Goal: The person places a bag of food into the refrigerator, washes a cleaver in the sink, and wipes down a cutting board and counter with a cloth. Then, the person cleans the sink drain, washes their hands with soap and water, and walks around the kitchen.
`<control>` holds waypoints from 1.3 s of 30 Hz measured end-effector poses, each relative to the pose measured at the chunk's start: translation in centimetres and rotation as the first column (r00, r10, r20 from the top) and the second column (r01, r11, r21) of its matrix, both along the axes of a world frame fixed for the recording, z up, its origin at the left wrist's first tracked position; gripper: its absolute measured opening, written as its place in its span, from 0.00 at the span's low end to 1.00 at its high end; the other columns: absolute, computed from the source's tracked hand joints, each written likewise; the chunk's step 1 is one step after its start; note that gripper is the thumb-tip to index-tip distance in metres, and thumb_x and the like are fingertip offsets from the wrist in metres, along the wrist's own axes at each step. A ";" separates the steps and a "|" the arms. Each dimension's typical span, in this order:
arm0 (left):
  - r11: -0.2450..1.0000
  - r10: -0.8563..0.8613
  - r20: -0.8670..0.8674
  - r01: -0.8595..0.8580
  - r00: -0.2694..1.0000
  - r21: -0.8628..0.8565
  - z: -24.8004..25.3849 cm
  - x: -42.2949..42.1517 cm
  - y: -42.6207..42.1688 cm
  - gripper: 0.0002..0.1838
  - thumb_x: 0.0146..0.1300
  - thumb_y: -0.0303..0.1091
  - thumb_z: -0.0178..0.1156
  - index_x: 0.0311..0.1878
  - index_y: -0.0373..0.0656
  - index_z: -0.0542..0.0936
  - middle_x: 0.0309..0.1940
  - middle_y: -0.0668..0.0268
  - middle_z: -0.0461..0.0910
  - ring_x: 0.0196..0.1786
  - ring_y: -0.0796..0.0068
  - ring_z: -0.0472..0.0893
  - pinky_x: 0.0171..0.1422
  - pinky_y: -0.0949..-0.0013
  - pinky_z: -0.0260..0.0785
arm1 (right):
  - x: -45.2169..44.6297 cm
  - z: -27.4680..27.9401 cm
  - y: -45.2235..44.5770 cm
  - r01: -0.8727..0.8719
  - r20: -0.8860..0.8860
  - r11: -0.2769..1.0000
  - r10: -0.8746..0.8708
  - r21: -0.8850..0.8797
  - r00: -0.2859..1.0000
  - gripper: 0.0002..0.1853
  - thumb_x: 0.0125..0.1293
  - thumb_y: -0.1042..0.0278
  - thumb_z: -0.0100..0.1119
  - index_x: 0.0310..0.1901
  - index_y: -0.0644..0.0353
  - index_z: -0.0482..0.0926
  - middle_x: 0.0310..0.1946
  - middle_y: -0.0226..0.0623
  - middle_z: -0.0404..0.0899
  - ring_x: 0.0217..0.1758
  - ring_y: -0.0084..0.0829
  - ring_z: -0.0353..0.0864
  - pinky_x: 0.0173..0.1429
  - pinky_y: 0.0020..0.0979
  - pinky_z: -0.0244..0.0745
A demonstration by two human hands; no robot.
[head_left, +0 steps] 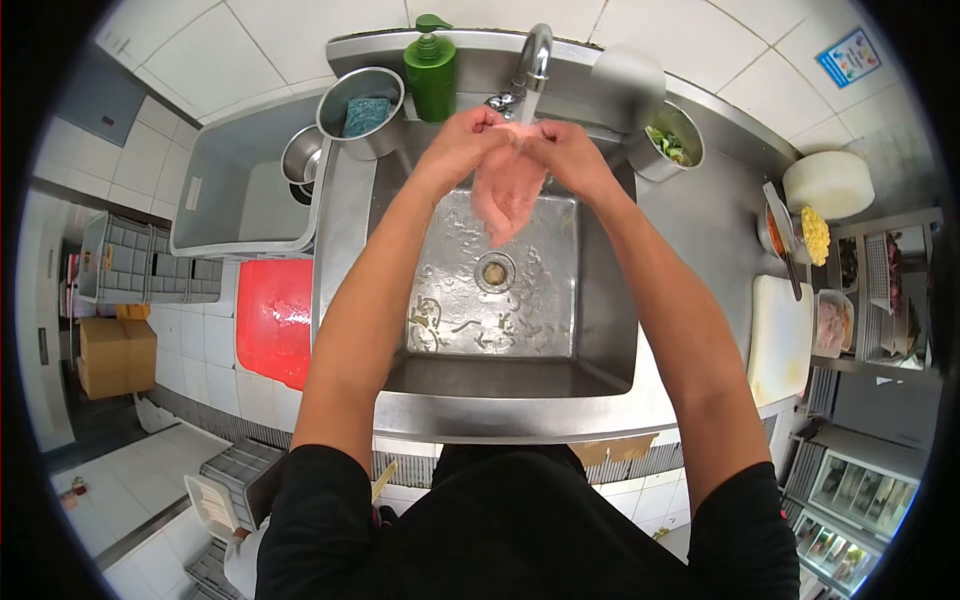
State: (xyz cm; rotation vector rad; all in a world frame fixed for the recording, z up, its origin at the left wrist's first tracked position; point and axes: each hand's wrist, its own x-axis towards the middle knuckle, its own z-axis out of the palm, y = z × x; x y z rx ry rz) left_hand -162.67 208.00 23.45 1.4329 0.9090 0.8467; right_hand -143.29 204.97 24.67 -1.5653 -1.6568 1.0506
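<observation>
Both hands hold a pink cloth-like piece [508, 190] by its top edge, under the running water of the curved tap [536, 58]. My left hand [468, 146] pinches its upper left part, fingers closed. At the upper right, my right hand [568, 156] grips it the same way. The piece hangs down over the steel sink [540, 240], its lower tip above and left of the drain [494, 272]. Water and small scraps lie on the sink floor.
Behind the sink stand a green pump bottle [431, 75], a metal pot [372, 140] with a blue-green scourer and a metal container [680, 150] of greens. A grey tub [250, 235] is left. At right lie a white board [781, 340] and a knife [780, 215].
</observation>
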 end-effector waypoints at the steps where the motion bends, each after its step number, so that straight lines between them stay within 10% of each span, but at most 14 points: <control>1: 1.000 -0.010 -0.071 0.011 0.997 0.025 0.2 0.3 -0.3 0.12 0.59 0.35 0.61 0.43 0.39 0.80 0.33 0.70 0.78 0.37 0.81 0.74 0.45 0.74 0.66 | 0.0 0.2 0.1 -0.013 -0.016 0.999 0.014 0.041 1.000 0.15 0.58 0.58 0.61 0.34 0.64 0.81 0.23 0.33 0.77 0.27 0.22 0.72 0.34 0.30 0.69; 6: 0.954 -0.260 -0.504 0.300 0.824 -0.002 2.3 0.8 0.6 0.14 0.59 0.37 0.60 0.45 0.39 0.78 0.35 0.69 0.79 0.39 0.80 0.75 0.46 0.73 0.67 | 0.1 1.9 -0.5 -0.005 -0.035 0.995 0.008 0.095 0.999 0.19 0.62 0.55 0.59 0.41 0.65 0.81 0.31 0.34 0.81 0.35 0.24 0.77 0.42 0.29 0.72; 8: 0.949 -0.275 -0.518 0.315 0.810 -0.011 3.9 1.5 0.2 0.14 0.60 0.37 0.60 0.46 0.40 0.78 0.35 0.69 0.79 0.40 0.79 0.76 0.47 0.72 0.68 | 0.5 1.6 -1.3 0.223 -0.392 0.965 -0.154 0.137 0.907 0.21 0.67 0.52 0.54 0.49 0.62 0.81 0.41 0.34 0.82 0.44 0.26 0.78 0.51 0.28 0.71; 10: 0.968 -0.198 0.041 0.202 0.979 -0.152 5.1 2.1 -1.0 0.15 0.61 0.40 0.59 0.45 0.39 0.80 0.37 0.69 0.80 0.40 0.75 0.78 0.47 0.66 0.72 | 0.4 -0.9 -2.1 0.265 -0.411 0.952 -0.181 0.156 0.893 0.23 0.71 0.49 0.49 0.56 0.56 0.78 0.48 0.34 0.81 0.50 0.28 0.77 0.57 0.29 0.69; 12: 0.956 -0.192 0.203 0.229 0.960 -0.180 4.3 2.2 -1.4 0.15 0.64 0.41 0.57 0.46 0.40 0.79 0.39 0.69 0.80 0.43 0.76 0.78 0.50 0.64 0.72 | 0.0 -4.0 -3.8 0.304 -0.402 0.801 -0.539 -0.516 0.740 0.22 0.73 0.49 0.45 0.56 0.55 0.77 0.46 0.33 0.81 0.48 0.31 0.79 0.52 0.32 0.72; 13: 0.972 -0.013 0.254 0.072 0.967 -0.224 3.2 2.0 -1.5 0.16 0.64 0.42 0.56 0.48 0.40 0.79 0.42 0.68 0.80 0.44 0.75 0.77 0.50 0.65 0.71 | 3.5 -9.8 -2.1 -0.403 -0.896 0.827 -0.245 -0.393 0.370 0.22 0.72 0.46 0.47 0.54 0.54 0.76 0.45 0.33 0.81 0.47 0.33 0.81 0.48 0.37 0.76; 14: 0.957 0.166 0.292 -0.083 0.942 -0.276 2.0 1.8 -1.8 0.17 0.64 0.42 0.56 0.49 0.41 0.79 0.45 0.66 0.79 0.46 0.73 0.77 0.50 0.66 0.71 | 2.2 -8.3 -1.9 -0.402 -0.897 0.826 -0.249 -0.394 0.366 0.22 0.72 0.46 0.47 0.54 0.54 0.76 0.45 0.33 0.81 0.47 0.33 0.81 0.48 0.37 0.76; 16: 0.931 0.236 0.169 -0.174 0.957 -0.321 -0.8 1.8 -2.8 0.21 0.69 0.47 0.51 0.56 0.43 0.76 0.52 0.62 0.77 0.53 0.67 0.77 0.53 0.61 0.72 | -1.5 -5.1 -1.2 0.015 -0.810 0.912 -0.372 -0.411 0.453 0.19 0.71 0.46 0.47 0.50 0.51 0.77 0.44 0.36 0.81 0.45 0.35 0.83 0.44 0.44 0.78; 18: 0.790 0.288 0.642 0.202 0.711 -0.579 -3.4 2.3 -3.2 0.26 0.72 0.53 0.44 0.62 0.45 0.72 0.57 0.59 0.75 0.58 0.60 0.76 0.57 0.54 0.73 | -2.7 -3.9 -0.3 0.105 -0.727 0.953 -0.285 -0.284 0.624 0.19 0.68 0.47 0.52 0.50 0.51 0.78 0.45 0.42 0.81 0.47 0.37 0.82 0.50 0.44 0.78; 20: 0.828 0.275 0.765 0.261 0.582 -0.497 -3.9 3.8 -2.5 0.28 0.73 0.56 0.40 0.61 0.43 0.71 0.54 0.57 0.77 0.58 0.58 0.77 0.59 0.49 0.73 | -3.1 -3.8 0.3 0.267 0.014 0.933 -0.278 0.241 0.960 0.20 0.61 0.50 0.59 0.47 0.56 0.80 0.44 0.44 0.81 0.47 0.37 0.82 0.54 0.39 0.77; 25: 0.833 0.399 0.711 0.097 0.579 -0.545 -4.6 6.1 -0.1 0.18 0.73 0.45 0.46 0.51 0.39 0.74 0.43 0.56 0.80 0.44 0.62 0.82 0.43 0.59 0.79 | -5.1 -1.3 0.3 0.252 -0.369 0.967 -0.247 -0.037 0.896 0.24 0.53 0.47 0.64 0.41 0.61 0.81 0.38 0.41 0.82 0.42 0.34 0.81 0.51 0.35 0.75; 27: 0.827 0.457 0.684 0.014 0.568 -0.563 -3.6 6.8 0.2 0.16 0.71 0.42 0.48 0.50 0.39 0.74 0.41 0.57 0.80 0.42 0.63 0.82 0.41 0.62 0.79 | -5.3 0.3 1.0 0.242 -0.447 0.945 -0.318 -0.221 0.836 0.16 0.57 0.60 0.64 0.39 0.65 0.80 0.34 0.38 0.81 0.34 0.28 0.81 0.40 0.27 0.76; 39: 0.827 0.546 0.426 -0.382 0.721 -0.413 0.0 6.9 0.4 0.14 0.68 0.38 0.49 0.36 0.37 0.78 0.30 0.64 0.78 0.30 0.70 0.78 0.35 0.65 0.73 | -5.3 1.7 3.1 0.453 -0.024 0.888 -0.453 0.074 0.891 0.29 0.64 0.43 0.51 0.36 0.69 0.82 0.33 0.53 0.83 0.39 0.46 0.84 0.45 0.41 0.76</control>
